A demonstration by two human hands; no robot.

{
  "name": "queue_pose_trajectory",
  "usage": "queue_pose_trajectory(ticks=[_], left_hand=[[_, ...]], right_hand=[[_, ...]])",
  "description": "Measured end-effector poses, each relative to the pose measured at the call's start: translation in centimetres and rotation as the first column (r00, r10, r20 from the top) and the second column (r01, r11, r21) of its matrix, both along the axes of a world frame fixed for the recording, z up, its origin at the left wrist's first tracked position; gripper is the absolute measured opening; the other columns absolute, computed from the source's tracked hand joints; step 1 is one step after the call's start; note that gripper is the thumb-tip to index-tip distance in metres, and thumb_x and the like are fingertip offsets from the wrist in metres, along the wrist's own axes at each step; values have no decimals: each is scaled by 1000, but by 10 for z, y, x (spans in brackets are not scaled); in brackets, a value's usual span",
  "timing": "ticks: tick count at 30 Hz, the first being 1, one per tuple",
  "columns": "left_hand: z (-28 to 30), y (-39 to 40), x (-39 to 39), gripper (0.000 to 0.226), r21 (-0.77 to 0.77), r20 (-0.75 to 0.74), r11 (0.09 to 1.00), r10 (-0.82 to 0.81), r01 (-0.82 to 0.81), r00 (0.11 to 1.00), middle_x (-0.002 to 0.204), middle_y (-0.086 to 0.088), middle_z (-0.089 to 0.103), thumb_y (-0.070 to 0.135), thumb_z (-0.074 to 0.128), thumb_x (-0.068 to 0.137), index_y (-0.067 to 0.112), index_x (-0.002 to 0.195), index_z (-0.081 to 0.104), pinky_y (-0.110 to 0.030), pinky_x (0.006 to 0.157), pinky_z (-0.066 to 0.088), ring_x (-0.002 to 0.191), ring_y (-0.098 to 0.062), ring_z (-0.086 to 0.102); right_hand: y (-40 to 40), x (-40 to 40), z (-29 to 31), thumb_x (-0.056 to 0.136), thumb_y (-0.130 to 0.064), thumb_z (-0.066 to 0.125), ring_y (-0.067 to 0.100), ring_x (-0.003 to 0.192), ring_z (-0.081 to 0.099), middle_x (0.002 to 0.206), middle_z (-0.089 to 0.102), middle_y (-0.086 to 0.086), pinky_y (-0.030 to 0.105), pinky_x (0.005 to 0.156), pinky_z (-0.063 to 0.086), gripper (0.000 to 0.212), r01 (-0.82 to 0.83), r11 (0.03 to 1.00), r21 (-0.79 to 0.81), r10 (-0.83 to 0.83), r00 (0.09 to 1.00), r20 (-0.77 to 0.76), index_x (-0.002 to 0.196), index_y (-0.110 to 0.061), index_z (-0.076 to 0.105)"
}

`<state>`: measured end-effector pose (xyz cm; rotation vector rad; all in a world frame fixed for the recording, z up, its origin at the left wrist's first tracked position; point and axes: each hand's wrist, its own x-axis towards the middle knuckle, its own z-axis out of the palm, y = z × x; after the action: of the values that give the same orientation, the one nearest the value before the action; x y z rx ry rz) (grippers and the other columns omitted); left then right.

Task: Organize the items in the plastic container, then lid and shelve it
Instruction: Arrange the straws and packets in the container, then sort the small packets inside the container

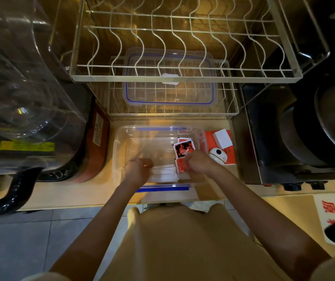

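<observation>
Looking down from the head camera, I see the clear plastic container [120, 151] sitting open on the tan counter [65, 195] at the centre of the frame, its blue-edged rims showing at the top and bottom sides. Both my hands are inside it. My left hand [137, 172] is curled at the lower left of the container, its fingers closed down onto a stack of white packets [164, 175] lying flat on the bottom. My right hand [200, 163] is at the lower right of the container, its fingers bunched together and pinching a red sachet [180, 166] that touches the right end of the white packets. Just above that hand, a red, black and white sachet [184, 148] lies tilted against the container's right side. The lid [169, 78], clear with a blue seal line and a white tab, rests on the lower wire rack [231, 102] in the upper centre of the frame, beneath an upper wire dish rack [182, 78]. Just beside the container to the right, on the counter, an orange box [211, 136] carries a small white box [222, 137] and a round white gadget [218, 155]. A large clear-domed machine [20, 88] fills the left of the frame, and dark pots [324, 126] stand at the right.
</observation>
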<state>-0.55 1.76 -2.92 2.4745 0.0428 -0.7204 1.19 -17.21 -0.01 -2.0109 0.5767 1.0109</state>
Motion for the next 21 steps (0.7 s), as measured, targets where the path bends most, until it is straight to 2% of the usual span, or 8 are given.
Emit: queue_pose_trajectory(ticks=[3, 7, 11, 13, 15, 17, 19, 21], left_hand=[[4, -1, 1, 25, -35, 11, 999, 24, -24, 1000, 117, -5, 68, 8, 49, 90, 15, 104, 68, -29, 84, 49, 101, -22, 64], [11, -13, 11, 25, -70, 36, 997, -34, 37, 999, 122, -12, 64, 14, 53, 90, 11, 113, 64, -29, 91, 43, 110, -26, 59], [11, -36, 28, 35, -94, 77, 987, -120, 127, 990, 132, -10, 56, 17, 55, 89, 12, 124, 54, -31, 98, 39, 120, -25, 52], [8, -48, 36, 39, -81, 98, 982, -162, 171, 982, 132, -10, 55, 17, 55, 89, 14, 128, 51, -33, 97, 41, 119, -25, 52], [3, -62, 45, 43, -63, 94, 976, -201, 208, 975, 133, -10, 53, 21, 57, 87, 16, 130, 49, -34, 96, 41, 120, -26, 50], [-4, -73, 51, 48, -55, 88, 972, -225, 231, 970, 135, -9, 51, 29, 60, 86, 18, 131, 48, -35, 99, 40, 124, -27, 46], [-12, -80, 55, 52, -16, 91, 964, -261, 264, 961, 138, -7, 48, 34, 62, 83, 20, 131, 48, -38, 101, 41, 126, -27, 43], [-18, -85, 56, 54, 25, 108, 954, -299, 299, 948, 140, -5, 46, 35, 64, 80, 21, 130, 50, -40, 100, 43, 128, -26, 42]], right_hand=[[-3, 2, 5, 92, 4, 37, 34, 119, 54, 130, 57, 21, 36, 98, 46, 38, -3, 994, -107, 22, 984, 176, 124, 3, 55], [4, -5, 1, 91, 6, 34, 24, 89, 58, 101, 63, 13, 23, 65, 44, 34, 94, 992, -81, -64, 947, 314, 115, -4, 56], [12, -18, -12, 92, -7, 42, 31, 92, 66, 102, 69, 17, 45, 85, 56, 22, 258, 966, -10, -250, 944, 217, 104, -8, 61], [18, -27, -8, 96, -17, 43, 31, 97, 65, 103, 67, 13, 48, 88, 55, 15, 229, 971, -62, -210, 951, 226, 102, -15, 57], [17, -30, -9, 97, -22, 41, 30, 102, 63, 109, 64, 12, 45, 91, 54, 16, 228, 971, -72, -208, 953, 220, 108, -20, 52], [15, -29, -12, 95, -13, 44, 25, 104, 57, 120, 57, 5, 28, 83, 54, 30, 282, 958, -47, -265, 937, 228, 125, -9, 47], [14, -27, -16, 91, -6, 51, 19, 104, 52, 119, 50, -1, 13, 75, 50, 38, 243, 967, -78, -223, 953, 206, 128, -2, 46], [17, -24, -22, 88, -11, 56, 27, 110, 57, 117, 61, 14, 25, 89, 47, 31, 95, 977, -192, -67, 987, 148, 117, 1, 56]])
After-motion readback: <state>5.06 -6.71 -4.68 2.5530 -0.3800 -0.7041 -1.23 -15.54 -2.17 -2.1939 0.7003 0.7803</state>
